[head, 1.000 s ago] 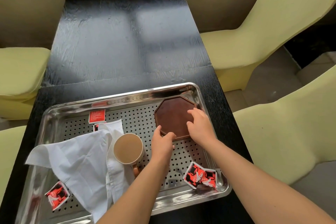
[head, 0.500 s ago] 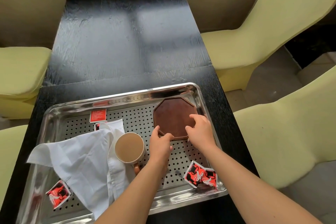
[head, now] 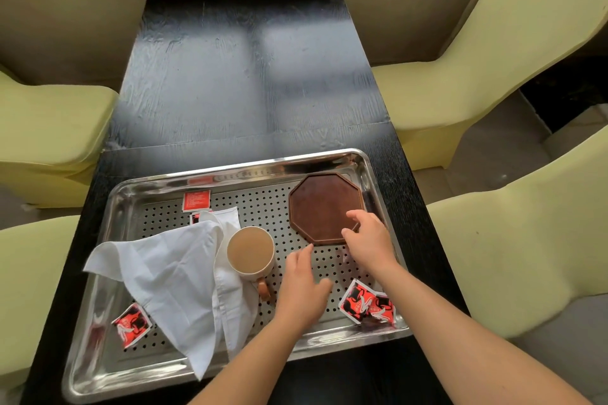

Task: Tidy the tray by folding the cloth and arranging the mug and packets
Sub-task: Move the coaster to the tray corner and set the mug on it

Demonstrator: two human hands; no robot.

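Right hand rests loose fingertips on the near edge of the brown octagonal coaster — no grip. Left hand hovers relaxed and empty beside the mug. The white cloth lies crumpled left of the mug — red packets scattered over the steel tray on the black table.

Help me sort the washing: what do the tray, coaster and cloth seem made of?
Tray: metal, probably stainless steel, mirror-polished; its rim reflects the surroundings and its floor is perforated. Coaster: dark brown, matte, with a raised rim; probably wood, though moulded plastic cannot be ruled out. Cloth: white woven fabric, with soft folds and a stitched hem.
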